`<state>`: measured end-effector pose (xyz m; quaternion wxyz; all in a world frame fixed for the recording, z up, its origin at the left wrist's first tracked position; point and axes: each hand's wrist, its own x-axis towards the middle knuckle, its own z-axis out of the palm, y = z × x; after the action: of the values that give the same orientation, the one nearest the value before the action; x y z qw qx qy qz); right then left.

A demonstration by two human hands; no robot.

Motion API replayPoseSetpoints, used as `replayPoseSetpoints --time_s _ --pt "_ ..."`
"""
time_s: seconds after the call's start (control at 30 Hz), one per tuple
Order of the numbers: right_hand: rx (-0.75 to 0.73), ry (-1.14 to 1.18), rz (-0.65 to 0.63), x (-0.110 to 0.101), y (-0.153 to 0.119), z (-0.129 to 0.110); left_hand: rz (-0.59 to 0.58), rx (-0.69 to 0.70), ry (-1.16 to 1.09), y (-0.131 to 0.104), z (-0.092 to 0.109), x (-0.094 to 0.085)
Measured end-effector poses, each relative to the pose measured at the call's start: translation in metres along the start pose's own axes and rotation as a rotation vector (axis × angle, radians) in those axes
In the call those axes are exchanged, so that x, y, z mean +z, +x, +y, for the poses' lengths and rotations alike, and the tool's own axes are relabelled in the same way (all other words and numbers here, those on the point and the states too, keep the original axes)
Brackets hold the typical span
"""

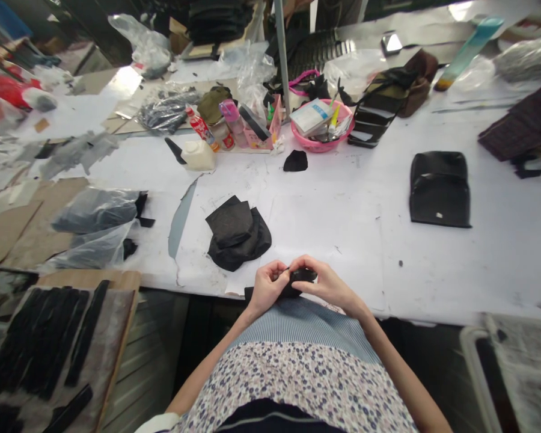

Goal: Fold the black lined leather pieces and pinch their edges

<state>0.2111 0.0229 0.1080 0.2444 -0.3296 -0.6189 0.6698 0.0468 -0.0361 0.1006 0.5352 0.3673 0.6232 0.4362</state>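
Note:
Close to my body, at the table's front edge, both hands meet on a small black piece of leather-like material point(293, 290). My left hand point(270, 285) pinches it between thumb and fingers. My right hand point(322, 279) grips its right part, with the fingers curled round the top. Much of the piece is hidden behind the fingers, so its full shape does not show. Just beyond my left hand lies a loose pile of black cloth-like pieces point(237, 231), touched by neither hand.
A black flap-shaped piece point(440, 189) lies at the right. Further back stand a pink basket point(323, 143), a cream bottle point(199, 155) and a metal pole point(282, 60). Plastic-bagged pieces point(101, 210) lie left. Black strips point(38, 337) cover a board point(126, 319) at lower left.

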Motion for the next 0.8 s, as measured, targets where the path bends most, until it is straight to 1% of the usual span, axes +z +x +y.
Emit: replayPoseSetpoints --time_s 0.1,0.17,0.27,0.37,0.53,0.63,0.8 --pt "-0.026 -0.047 0.071 0.006 -0.001 0.003 -0.009 -0.003 -0.017 0.001 -0.001 -0.001" --pt "-0.003 -0.023 0.114 0.010 0.000 0.006 -0.019 -0.003 -0.030 0.002 -0.001 -0.002" --pt "0.054 0.020 0.139 0.013 0.003 0.009 -0.037 0.025 -0.015 0.001 0.000 -0.006" --pt "0.112 0.066 0.137 0.013 0.004 0.009 -0.075 0.037 -0.002 0.000 0.000 -0.009" --pt "0.170 0.127 0.122 0.011 0.004 0.009 -0.167 0.017 -0.037 -0.003 0.000 -0.012" --pt "0.188 0.147 0.135 0.010 0.005 0.012 -0.190 -0.006 -0.082 -0.003 -0.002 -0.016" --pt "0.184 0.163 0.125 0.010 0.006 0.013 -0.214 -0.014 -0.086 0.000 -0.005 -0.020"
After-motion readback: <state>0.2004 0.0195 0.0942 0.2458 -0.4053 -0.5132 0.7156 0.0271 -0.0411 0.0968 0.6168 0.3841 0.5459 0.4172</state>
